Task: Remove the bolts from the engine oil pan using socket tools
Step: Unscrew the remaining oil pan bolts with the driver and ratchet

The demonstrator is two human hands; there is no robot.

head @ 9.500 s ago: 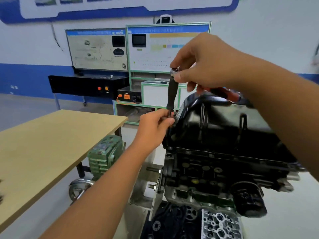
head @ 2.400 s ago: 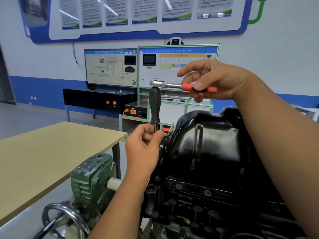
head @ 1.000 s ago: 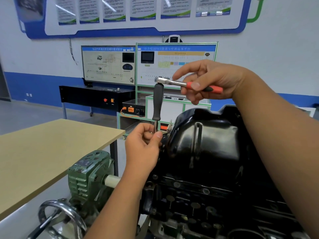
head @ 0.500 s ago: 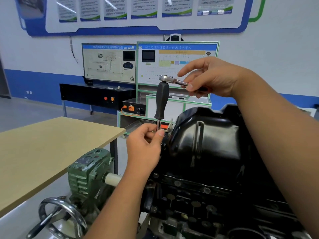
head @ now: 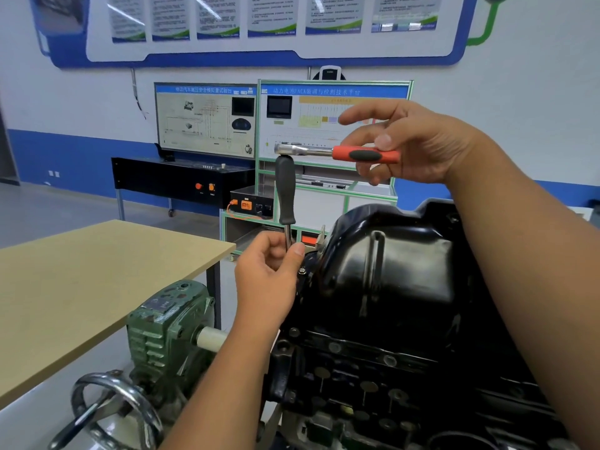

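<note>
While the right hand (head: 418, 141) wraps its thumb and curled lower fingers around the red-and-black grip of a chrome ratchet wrench (head: 337, 153), with the forefinger stretched out above it, the wrench lies level with its head sitting on top of an upright black-handled socket driver (head: 285, 193). Lower down, the left hand (head: 269, 280) pinches the driver's thin steel shaft between thumb and fingertips, right at the near-left rim of the glossy black engine oil pan (head: 389, 264). A small silver bolt head (head: 302, 271) shows on that rim just beside the left thumb. Below the pan sits the dark engine block (head: 373, 378). Left of it stand a green cast gearbox (head: 165, 329) with a chrome handwheel (head: 113, 407), and a pale wooden tabletop (head: 81, 287).
</note>
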